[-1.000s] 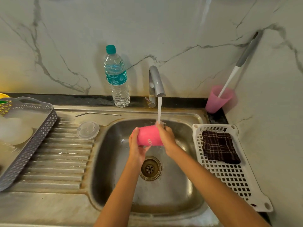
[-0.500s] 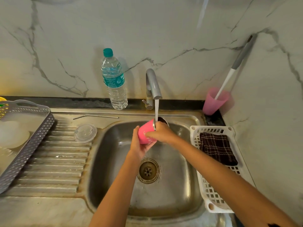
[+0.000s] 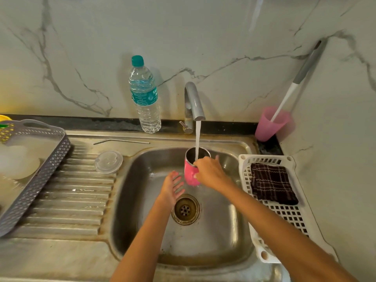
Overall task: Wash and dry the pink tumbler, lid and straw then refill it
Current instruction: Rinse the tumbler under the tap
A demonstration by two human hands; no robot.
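Observation:
The pink tumbler stands upright over the sink, mouth up under the running tap; the water stream falls into its steel inside. My right hand grips it round the side. My left hand is off the tumbler, just left of it, fingers spread and relaxed. The clear lid lies on the ribbed drainboard. The metal straw lies on the sink's back ledge.
A water bottle stands left of the tap. A grey basket sits at far left. On the right, a white rack holds a dark checked cloth. A pink cup with a brush stands in the corner.
The tumbler went from lying sideways under the stream to upright with water running into it. My left hand let go of it and opened beside it.

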